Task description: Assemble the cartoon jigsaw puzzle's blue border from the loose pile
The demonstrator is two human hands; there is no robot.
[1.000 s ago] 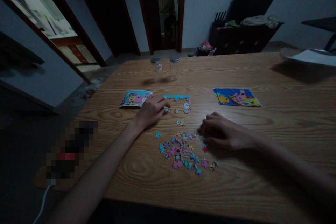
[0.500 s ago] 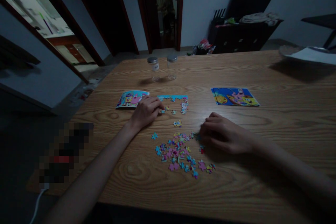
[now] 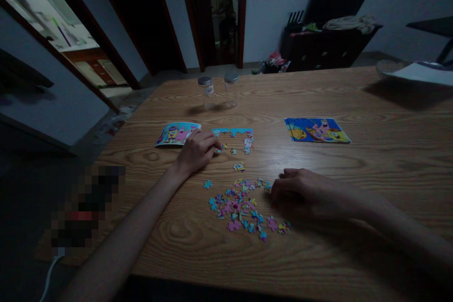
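Observation:
My left hand (image 3: 200, 148) lies on the table at the left side of a partly joined jigsaw puzzle (image 3: 233, 132). Its fingers are loosely bent and apart, and the fingertips touch small pieces at the lower left corner; the thumb side is partly hidden. My right hand (image 3: 295, 191) is curled at the right edge of a pile of loose puzzle pieces (image 3: 235, 205). Its fingertips close down on a puzzle piece (image 3: 274, 204), of which only a red bit shows. Between puzzle and pile lies a yellow puzzle piece (image 3: 239, 166), and a blue piece (image 3: 207, 184) sits apart at left.
A curved picture card (image 3: 173, 134) lies left of the puzzle, another picture sheet (image 3: 318, 130) to the right. Two lidded clear jars (image 3: 208, 92) stand behind. A bowl with paper (image 3: 406, 73) is at far right. A person (image 3: 226, 7) sits beyond the doorway.
My right hand has moved down and slightly right, uncovering pieces at the pile's upper right and covering the red and blue piece. My left hand has stayed in place.

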